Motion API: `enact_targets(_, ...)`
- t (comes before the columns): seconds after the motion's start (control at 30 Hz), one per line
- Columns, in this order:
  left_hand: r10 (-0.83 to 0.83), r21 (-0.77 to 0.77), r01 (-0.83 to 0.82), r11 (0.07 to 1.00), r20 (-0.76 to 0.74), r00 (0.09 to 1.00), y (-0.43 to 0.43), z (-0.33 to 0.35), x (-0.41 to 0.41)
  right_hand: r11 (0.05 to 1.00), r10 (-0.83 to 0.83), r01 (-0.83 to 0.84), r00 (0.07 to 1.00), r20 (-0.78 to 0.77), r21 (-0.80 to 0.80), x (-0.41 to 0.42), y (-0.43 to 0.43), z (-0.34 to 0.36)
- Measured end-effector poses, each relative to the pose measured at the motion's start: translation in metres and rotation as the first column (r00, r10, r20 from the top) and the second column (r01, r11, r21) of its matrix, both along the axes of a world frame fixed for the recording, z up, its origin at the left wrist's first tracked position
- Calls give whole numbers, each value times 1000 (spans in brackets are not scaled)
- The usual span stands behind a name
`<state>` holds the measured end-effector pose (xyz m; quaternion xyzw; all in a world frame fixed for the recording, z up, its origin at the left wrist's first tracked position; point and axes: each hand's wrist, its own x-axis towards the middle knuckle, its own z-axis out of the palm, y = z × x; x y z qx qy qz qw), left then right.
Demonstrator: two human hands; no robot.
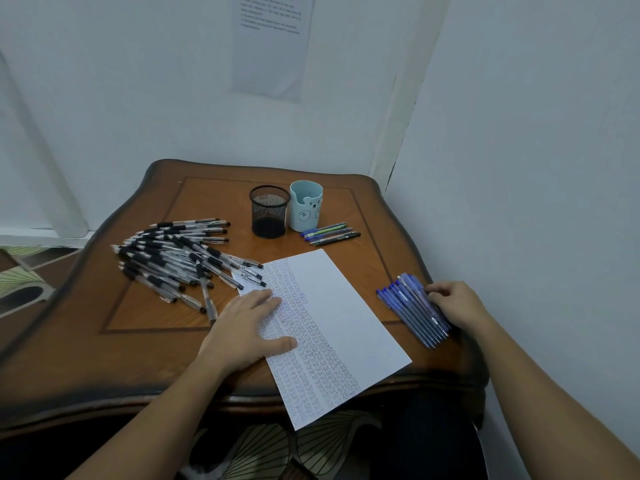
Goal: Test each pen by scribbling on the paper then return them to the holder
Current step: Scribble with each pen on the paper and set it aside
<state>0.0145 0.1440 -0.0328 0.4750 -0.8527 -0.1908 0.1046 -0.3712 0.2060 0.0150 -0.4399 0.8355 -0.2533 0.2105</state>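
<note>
A white sheet of paper lies at an angle on the wooden table, its left half filled with small scribbles. My left hand rests flat on the paper's left edge, fingers spread. My right hand touches a row of several blue pens at the table's right edge, fingers curled over their ends; whether it grips one I cannot tell. A black mesh holder and a light-blue bear cup holder stand at the back. A big pile of black-grip clear pens lies at the left.
Several mixed pens lie beside the bear cup. The paper's near corner overhangs the table's front edge. White walls close in behind and to the right. A printed sheet hangs on the back wall.
</note>
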Motion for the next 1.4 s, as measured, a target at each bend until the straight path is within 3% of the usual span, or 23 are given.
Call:
enact_targets(0.1, -2, 10, 2, 1000, 2, 1000, 1, 2, 0, 998, 10, -18, 994, -112, -67, 6, -5, 3)
enact_targets(0.33, -1, 38, 1, 999, 14, 1000, 3, 7, -1, 959, 177, -235, 933, -313, -158, 62, -60, 0)
enact_targets(0.57, -5, 42, 5, 999, 9, 1000, 0, 2, 1, 920, 372, -391, 856, -359, 21, 115, -130, -9)
enact_targets(0.7, -10, 50, 8, 999, 30, 999, 0, 2, 0, 917, 397, -376, 832, -388, 131, 121, -160, -15)
enact_targets(0.93, -1, 26, 0, 1000, 31, 1000, -2, -1, 0, 925, 317, -377, 836, -448, -50, 117, -171, -24)
enact_targets(1.13, -5, 16, 4, 1000, 27, 1000, -3, -4, 0, 887, 421, -456, 730, -538, 76, 117, -160, -9)
enact_targets(1.2, -7, 11, 6, 1000, 28, 1000, -3, -3, 0, 891, 396, -452, 811, -430, -31, 122, -153, 4)
enact_targets(1.3, -11, 13, 11, 1000, 21, 1000, -2, -3, 1, 885, 355, -371, 929, -108, -282, 129, -135, 20)
enact_targets(1.33, -8, 15, 8, 1000, 16, 1000, -2, -4, 1, 883, 342, -293, 937, 75, -367, 132, -127, 24)
enact_targets(1.4, -3, 15, 3, 1000, 14, 1000, -1, -4, 1, 881, 336, -119, 839, 428, -458, 137, -112, 27)
